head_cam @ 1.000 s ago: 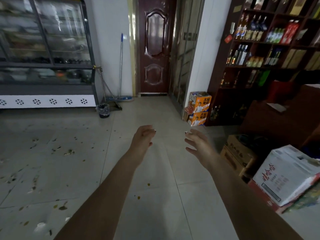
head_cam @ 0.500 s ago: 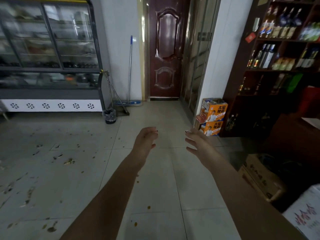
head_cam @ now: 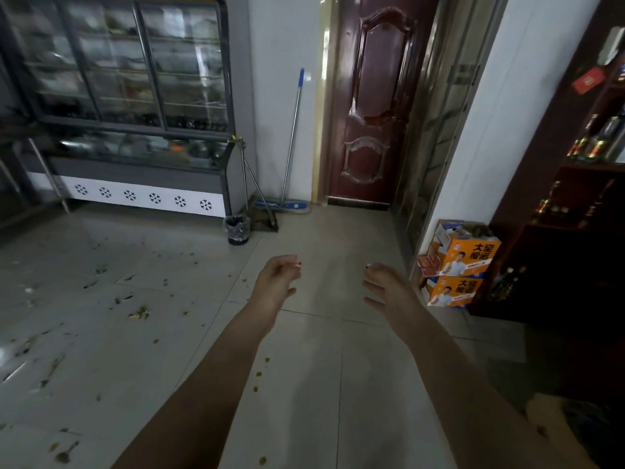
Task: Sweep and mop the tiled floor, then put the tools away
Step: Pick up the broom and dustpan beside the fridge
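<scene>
Floor [head_cam: 338, 384] of pale tile stretches out in front of you, and its left half is scattered with dark scraps and small yellowish bits of litter [head_cam: 138, 313]. Against the far wall on your left stands a big glass-fronted display cabinet [head_cam: 135, 96] with a white panel of snowflake marks along its base. Dark wooden shelving [head_cam: 575, 214] holding bottles rises on your right. A brown panelled door [head_cam: 372, 113] is shut straight ahead. Two orange cartons [head_cam: 456, 275] are stacked one on the other at the foot of the white pillar, just beside the shelving.

Your left hand [head_cam: 275, 282] and right hand [head_cam: 385, 289] reach forward over the tiles, apart from each other, fingers loose and slightly bent, holding nothing.

The mop [head_cam: 293, 130] leans on the white wall between the cabinet and the door, its blue-tipped handle up and its flat head on the floor. Just to its left, two metal-handled tools [head_cam: 244, 177] lean at the cabinet's corner; they look like a broom and dustpan, though you can't tell for sure. A small lined bin [head_cam: 237, 230] stands just in front of them.
</scene>
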{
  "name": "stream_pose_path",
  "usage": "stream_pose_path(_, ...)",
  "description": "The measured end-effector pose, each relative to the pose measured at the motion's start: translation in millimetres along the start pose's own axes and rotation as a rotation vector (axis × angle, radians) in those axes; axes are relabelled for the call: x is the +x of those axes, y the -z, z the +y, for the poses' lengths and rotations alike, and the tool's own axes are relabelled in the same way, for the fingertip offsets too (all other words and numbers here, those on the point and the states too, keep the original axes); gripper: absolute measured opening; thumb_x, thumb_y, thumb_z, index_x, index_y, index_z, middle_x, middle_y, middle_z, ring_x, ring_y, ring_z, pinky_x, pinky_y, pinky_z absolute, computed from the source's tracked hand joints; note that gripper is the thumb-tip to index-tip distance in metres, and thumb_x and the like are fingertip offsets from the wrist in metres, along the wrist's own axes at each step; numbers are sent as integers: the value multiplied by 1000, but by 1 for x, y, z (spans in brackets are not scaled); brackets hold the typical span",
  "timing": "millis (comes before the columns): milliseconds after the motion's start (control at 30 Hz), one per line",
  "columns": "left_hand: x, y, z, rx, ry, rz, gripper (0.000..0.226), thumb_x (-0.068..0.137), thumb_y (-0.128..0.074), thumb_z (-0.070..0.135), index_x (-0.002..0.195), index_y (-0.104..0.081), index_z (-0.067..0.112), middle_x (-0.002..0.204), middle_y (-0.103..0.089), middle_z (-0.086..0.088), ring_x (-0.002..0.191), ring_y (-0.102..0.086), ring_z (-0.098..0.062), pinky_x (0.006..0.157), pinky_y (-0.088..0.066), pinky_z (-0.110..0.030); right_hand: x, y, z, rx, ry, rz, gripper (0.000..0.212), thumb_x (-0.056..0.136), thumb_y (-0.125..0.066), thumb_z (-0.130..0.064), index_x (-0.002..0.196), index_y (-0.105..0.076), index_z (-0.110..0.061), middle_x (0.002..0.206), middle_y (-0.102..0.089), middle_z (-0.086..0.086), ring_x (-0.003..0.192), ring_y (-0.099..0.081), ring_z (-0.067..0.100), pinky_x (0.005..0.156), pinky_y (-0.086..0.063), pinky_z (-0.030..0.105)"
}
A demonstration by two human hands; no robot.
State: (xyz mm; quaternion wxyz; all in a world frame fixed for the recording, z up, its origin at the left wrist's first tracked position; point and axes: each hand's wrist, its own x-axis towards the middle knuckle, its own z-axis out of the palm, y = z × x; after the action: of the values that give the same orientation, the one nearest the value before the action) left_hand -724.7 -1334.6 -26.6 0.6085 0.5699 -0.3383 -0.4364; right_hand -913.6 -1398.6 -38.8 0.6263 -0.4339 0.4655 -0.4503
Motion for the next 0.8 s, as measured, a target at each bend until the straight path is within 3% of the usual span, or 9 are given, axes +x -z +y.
stream_pose_path(167, 70, -29, -9, 24, 11, 10, 13, 97, -47, 16, 108, -54, 14, 117, -58, -7, 109, -57, -20, 92, -44, -35, 84, 11, 0, 25, -47, -20, 24, 94, -54, -18, 118, -51, -15, 122, -56, 5, 116, -52, 21, 92, -41, 39)
stream_pose_path(333, 177, -57, -20, 18, 19, 33, 14, 96, -48, 15, 109, -54, 14, 115, -59, -7, 106, -57, -20, 90, -44, -34, 189, 16, -8, 1, -66, -44, 48, 84, -65, -25, 128, -50, -12, 130, -55, 6, 121, -52, 23, 93, -42, 39)
stream_pose_path(433, 243, -74, -19, 9, 42, 41, 15, 96, -47, 15, 109, -54, 14, 116, -59, -7, 106, -57, -20, 90, -44, -34, 257, 15, -22, -29, -83, -37, 52, 89, -61, -23, 136, -46, -8, 132, -54, 8, 123, -51, 24, 97, -41, 40)
stream_pose_path(533, 308, -90, -11, 7, 49, 44, 17, 96, -47, 15, 111, -53, 14, 115, -60, -7, 105, -58, -20, 89, -43, -33, 321, 10, -44, -37, -86, -50, 65, 79, -68, -27, 137, -46, -9, 131, -55, 7, 120, -52, 22, 95, -42, 37)
stream_pose_path(800, 448, -128, 6, 5, 14, 46, 15, 95, -50, 14, 110, -53, 15, 113, -60, -7, 104, -58, -21, 87, -43, -34, 469, 2, -80, -12, -66, -45, 46, 93, -56, -21, 136, -46, -7, 132, -53, 9, 122, -50, 24, 95, -42, 39)
